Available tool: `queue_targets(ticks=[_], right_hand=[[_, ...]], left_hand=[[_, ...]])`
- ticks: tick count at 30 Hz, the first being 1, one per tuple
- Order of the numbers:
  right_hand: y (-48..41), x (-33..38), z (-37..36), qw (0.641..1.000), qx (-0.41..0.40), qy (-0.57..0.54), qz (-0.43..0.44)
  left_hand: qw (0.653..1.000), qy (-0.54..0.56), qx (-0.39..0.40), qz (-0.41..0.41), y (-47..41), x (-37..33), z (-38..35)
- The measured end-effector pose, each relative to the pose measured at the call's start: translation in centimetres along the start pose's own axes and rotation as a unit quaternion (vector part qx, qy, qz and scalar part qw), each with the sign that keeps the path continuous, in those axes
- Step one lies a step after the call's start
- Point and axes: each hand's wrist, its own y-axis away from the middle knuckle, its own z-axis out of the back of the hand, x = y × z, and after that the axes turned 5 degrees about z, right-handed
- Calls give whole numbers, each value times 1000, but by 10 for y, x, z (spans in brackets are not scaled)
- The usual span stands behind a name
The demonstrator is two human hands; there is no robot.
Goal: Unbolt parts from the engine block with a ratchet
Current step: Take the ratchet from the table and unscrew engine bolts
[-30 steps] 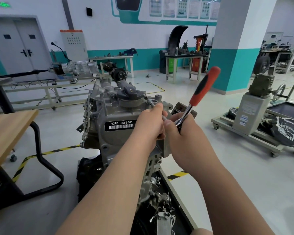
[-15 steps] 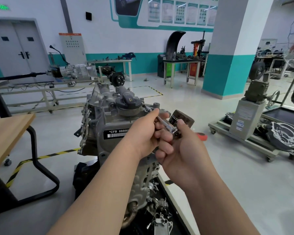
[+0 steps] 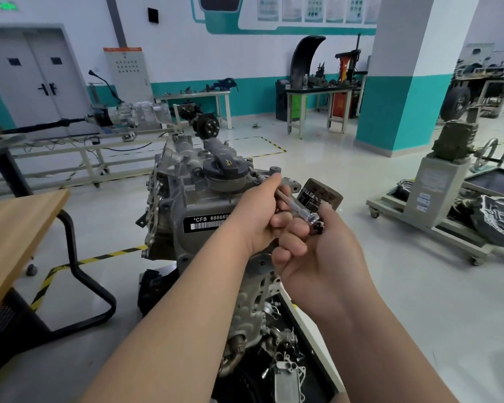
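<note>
L hand (image 3: pixel 256 219) pinching bar of chrome steel ratchet (image 3: pixel 290 202) atop grey cast-metal engine block (image 3: pixel 184 199), beside black round filler cap (image 3: pixel 226 170); R hand (image 3: pixel 320 257) gripping its head. Pale glossy floor (image 3: pixel 434 301) stretching right of block, wooden tabletop (image 3: pixel 12 228) crowding left.

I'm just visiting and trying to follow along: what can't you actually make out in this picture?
- Head view: the ratchet handle is hidden behind the right hand.
- The bolt at the tip of the extension bar is hidden by fingers of the left hand.
- The engine block label's end is covered by the left forearm.
- Wall posters: text too small.
</note>
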Motion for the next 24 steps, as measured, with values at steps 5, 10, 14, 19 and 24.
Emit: queue_targets(ticks=[5, 10, 14, 19, 24], right_hand=[[-1, -12, 14, 906, -22, 368, 209], [-4, -2, 22, 723, 7, 621, 304], [-6, 7, 23, 681, 9, 668, 300], [-12, 9, 22, 774, -36, 564, 285], [-9, -2, 19, 886, -45, 409, 215]], left_hand=[[999, -28, -36, -26, -1, 0, -1], [995, -60, -69, -28, -7, 2, -2], [995, -45, -88, -28, -1, 1, -8], [868, -465, -154, -78, 35, -23, -3], [603, -693, -223, -325, 46, -106, -8]])
